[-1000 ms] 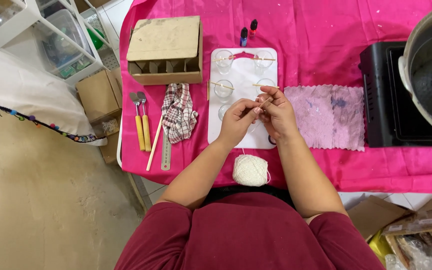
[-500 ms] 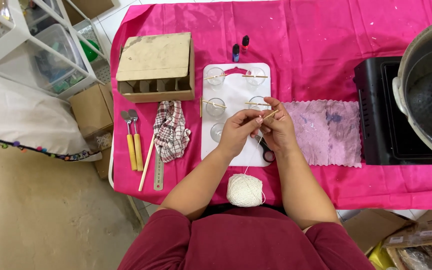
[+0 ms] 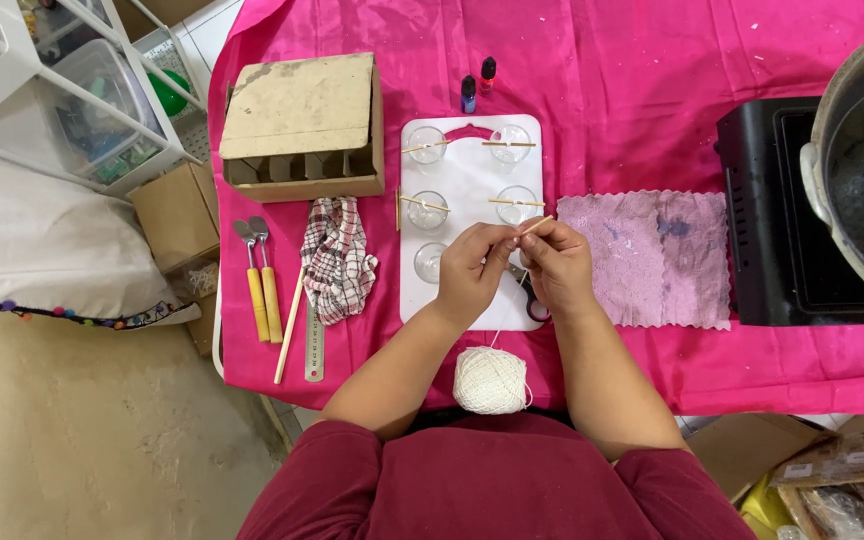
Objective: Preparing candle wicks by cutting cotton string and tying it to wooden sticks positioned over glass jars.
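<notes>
Over the white board (image 3: 472, 300), right hand (image 3: 555, 265) pinches a thin wooden stick (image 3: 536, 225) angled up-right, left hand (image 3: 472, 262) pinching string beside it, yarn ball (image 3: 490, 380) nearer the body.

Five glasses (image 3: 429, 211), two dye bottles (image 3: 469, 94), two spatulas (image 3: 257, 275), one yarn ball (image 3: 491, 380), one box (image 3: 302, 120).

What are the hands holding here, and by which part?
Both hands, left hand and right hand, pinch a thin wooden stick near its lower end; its upper tip pokes free above the fingers.
</notes>
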